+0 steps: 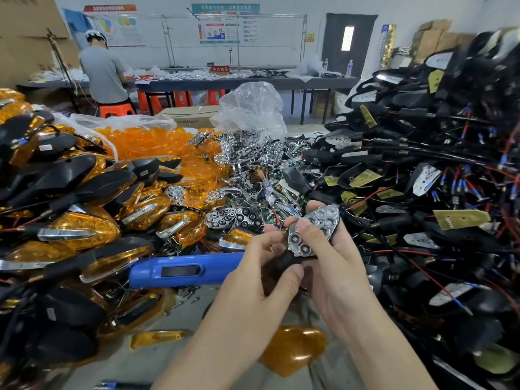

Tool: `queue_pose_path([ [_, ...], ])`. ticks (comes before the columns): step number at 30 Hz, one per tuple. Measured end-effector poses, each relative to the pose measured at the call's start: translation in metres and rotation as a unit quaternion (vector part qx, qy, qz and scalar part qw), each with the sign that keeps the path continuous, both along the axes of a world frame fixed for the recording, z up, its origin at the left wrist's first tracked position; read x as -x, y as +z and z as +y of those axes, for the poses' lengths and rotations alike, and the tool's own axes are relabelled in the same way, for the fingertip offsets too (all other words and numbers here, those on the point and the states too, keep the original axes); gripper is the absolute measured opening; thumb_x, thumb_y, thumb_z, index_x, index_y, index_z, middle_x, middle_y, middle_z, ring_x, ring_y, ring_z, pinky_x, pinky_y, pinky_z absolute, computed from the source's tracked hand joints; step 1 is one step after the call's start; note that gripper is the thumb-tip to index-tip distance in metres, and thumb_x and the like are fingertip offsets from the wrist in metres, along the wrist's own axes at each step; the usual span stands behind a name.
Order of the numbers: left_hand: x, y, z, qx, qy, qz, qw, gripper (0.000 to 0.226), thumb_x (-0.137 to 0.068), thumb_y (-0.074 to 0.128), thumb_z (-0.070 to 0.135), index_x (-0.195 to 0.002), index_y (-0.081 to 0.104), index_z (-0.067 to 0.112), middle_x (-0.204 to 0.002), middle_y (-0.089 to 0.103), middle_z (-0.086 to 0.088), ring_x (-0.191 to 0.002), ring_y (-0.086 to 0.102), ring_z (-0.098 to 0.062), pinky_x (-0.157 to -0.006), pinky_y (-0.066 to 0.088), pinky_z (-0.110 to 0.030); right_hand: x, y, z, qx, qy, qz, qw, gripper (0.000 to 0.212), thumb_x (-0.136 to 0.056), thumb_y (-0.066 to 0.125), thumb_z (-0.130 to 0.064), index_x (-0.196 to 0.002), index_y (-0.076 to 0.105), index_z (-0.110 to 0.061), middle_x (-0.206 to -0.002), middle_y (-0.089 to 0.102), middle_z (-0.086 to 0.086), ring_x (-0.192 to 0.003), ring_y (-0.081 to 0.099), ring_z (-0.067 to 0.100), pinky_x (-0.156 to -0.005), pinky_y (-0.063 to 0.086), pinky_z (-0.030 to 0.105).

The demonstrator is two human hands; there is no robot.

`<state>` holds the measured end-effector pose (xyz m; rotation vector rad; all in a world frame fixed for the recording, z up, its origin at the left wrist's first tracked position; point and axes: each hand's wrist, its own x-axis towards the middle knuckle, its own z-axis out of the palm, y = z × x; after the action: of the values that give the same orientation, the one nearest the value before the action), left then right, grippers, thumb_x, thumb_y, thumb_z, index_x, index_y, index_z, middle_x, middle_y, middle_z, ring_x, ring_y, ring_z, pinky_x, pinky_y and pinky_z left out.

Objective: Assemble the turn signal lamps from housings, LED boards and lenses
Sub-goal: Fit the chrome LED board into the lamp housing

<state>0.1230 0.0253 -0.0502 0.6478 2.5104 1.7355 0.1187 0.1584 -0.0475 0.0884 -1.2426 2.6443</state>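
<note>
Orange finished lamps [73,229] lie in a heap at the left, and a blue screwdriver [183,270] rests in front of them. Near the middle, above the grey surface [157,361], the left hand [259,280] grips a black housing [278,266] from below with curled fingers and thumb. On top of this housing sits a silver reflector [312,232] with round cups. The right hand [342,268] pinches it, thumb on the face and fingers behind.

Both parts look like light, stiff plastic. The shiny coat is probably slippery and easy to mark, so I would hold the reflector by its rim. Thin red wires [277,219] come out near the fingertips and seem fragile; better not to pull them. An orange lens [292,347] waits below the hands. At the right is a big pile of black housings with cables [422,164].
</note>
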Motion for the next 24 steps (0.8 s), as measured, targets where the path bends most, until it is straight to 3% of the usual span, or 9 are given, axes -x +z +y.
queue_pose_path([
  [2,0.0,-0.001,-0.002,0.045,0.035,0.038,0.998,0.04,-0.09,0.061,0.047,-0.113,0.032,0.063,-0.099,0.055,0.019,-0.083,0.055,0.015,-0.068,0.042,-0.008,0.001,0.001,0.003,0.014,-0.019,0.012,1.0,0.042,-0.081,0.065,-0.017,-0.121,0.056,-0.019,-0.09,0.074,0.008,-0.094,0.076,0.034,-0.078,0.063,0.042],
  [4,0.002,-0.001,-0.004,0.058,0.047,0.048,0.996,0.035,-0.09,0.06,0.045,-0.11,0.035,0.059,-0.091,0.054,0.017,-0.076,0.053,0.012,-0.064,0.039,-0.005,0.002,0.003,0.007,0.032,-0.045,0.026,0.998,0.041,-0.083,0.064,-0.015,-0.122,0.054,-0.016,-0.089,0.071,0.008,-0.086,0.074,0.03,-0.081,0.063,0.045],
  [7,0.005,0.0,-0.006,0.085,0.02,0.04,0.995,0.017,-0.092,0.058,0.044,-0.106,0.048,0.048,-0.093,0.061,0.024,-0.075,0.058,0.002,-0.065,0.042,-0.012,0.003,0.004,0.013,0.055,-0.064,0.034,0.996,0.033,-0.09,0.061,-0.012,-0.121,0.055,-0.016,-0.091,0.068,0.009,-0.077,0.068,0.025,-0.067,0.059,0.038],
  [9,0.006,0.0,-0.007,0.095,0.003,0.048,0.994,0.003,-0.095,0.056,0.042,-0.097,0.058,0.04,-0.083,0.066,0.02,-0.071,0.06,-0.002,-0.061,0.044,-0.018,0.003,0.003,0.015,0.069,-0.07,0.032,0.995,0.027,-0.094,0.058,-0.009,-0.121,0.056,-0.016,-0.091,0.067,0.009,-0.076,0.066,0.023,-0.064,0.057,0.035],
  [12,0.007,0.0,-0.01,0.12,-0.022,0.069,0.99,0.019,-0.095,0.048,0.046,-0.093,0.064,0.037,-0.066,0.063,0.015,-0.052,0.051,-0.002,-0.048,0.037,-0.017,0.003,0.003,0.019,0.084,-0.076,0.036,0.993,0.027,-0.097,0.056,-0.006,-0.122,0.056,-0.017,-0.091,0.068,0.008,-0.076,0.066,0.021,-0.065,0.057,0.034],
  [15,0.009,0.0,-0.015,0.138,-0.036,0.075,0.987,0.029,-0.093,0.04,0.053,-0.098,0.065,0.04,-0.067,0.062,0.015,-0.051,0.05,-0.001,-0.048,0.035,-0.015,0.002,0.004,0.02,0.088,-0.079,0.043,0.992,0.033,-0.092,0.06,-0.008,-0.123,0.055,-0.017,-0.091,0.068,0.008,-0.077,0.066,0.021,-0.065,0.057,0.034],
  [24,0.011,0.002,-0.02,0.142,-0.057,0.103,0.983,0.021,-0.098,0.046,0.042,-0.1,0.066,0.041,-0.062,0.057,0.021,-0.05,0.049,-0.002,-0.046,0.029,-0.01,0.0,0.005,0.017,0.076,-0.066,0.056,0.993,0.035,-0.087,0.063,-0.011,-0.12,0.06,-0.021,-0.092,0.069,0.007,-0.078,0.067,0.022,-0.066,0.057,0.034],
])
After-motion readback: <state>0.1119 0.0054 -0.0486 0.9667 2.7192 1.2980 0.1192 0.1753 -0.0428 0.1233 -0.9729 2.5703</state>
